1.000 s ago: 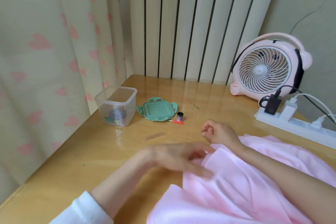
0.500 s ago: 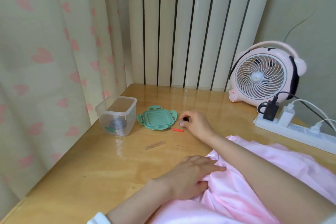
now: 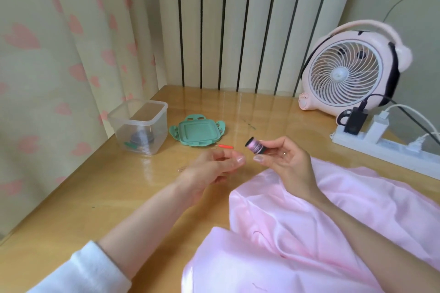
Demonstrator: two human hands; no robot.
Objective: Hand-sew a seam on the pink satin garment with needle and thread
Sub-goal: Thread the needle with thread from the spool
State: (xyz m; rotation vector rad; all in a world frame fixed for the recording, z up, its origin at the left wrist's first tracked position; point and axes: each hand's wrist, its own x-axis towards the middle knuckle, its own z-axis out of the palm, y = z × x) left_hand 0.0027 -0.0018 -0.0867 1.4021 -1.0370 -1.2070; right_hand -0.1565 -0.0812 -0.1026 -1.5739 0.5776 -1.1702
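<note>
The pink satin garment (image 3: 321,233) lies crumpled on the wooden table (image 3: 119,197) at the lower right, under my right forearm. My right hand (image 3: 285,162) is lifted above the table and holds a small spool of pink thread (image 3: 254,145) between thumb and fingers. My left hand (image 3: 214,169) hovers just left of the spool with fingers curled and fingertips close together; I cannot tell whether it pinches a thread end. A red-handled tool (image 3: 225,146) lies on the table beyond the hands. No needle is plainly visible.
A clear plastic box (image 3: 139,126) with small items inside stands at the left, its green lid (image 3: 197,133) beside it. A pink desk fan (image 3: 350,71) and a white power strip (image 3: 390,150) with plugs occupy the right rear. Curtains hang at left.
My right hand picked up the thread spool from beside the green lid and brought it back toward me. My left hand lifted off the garment and moved up next to the spool.
</note>
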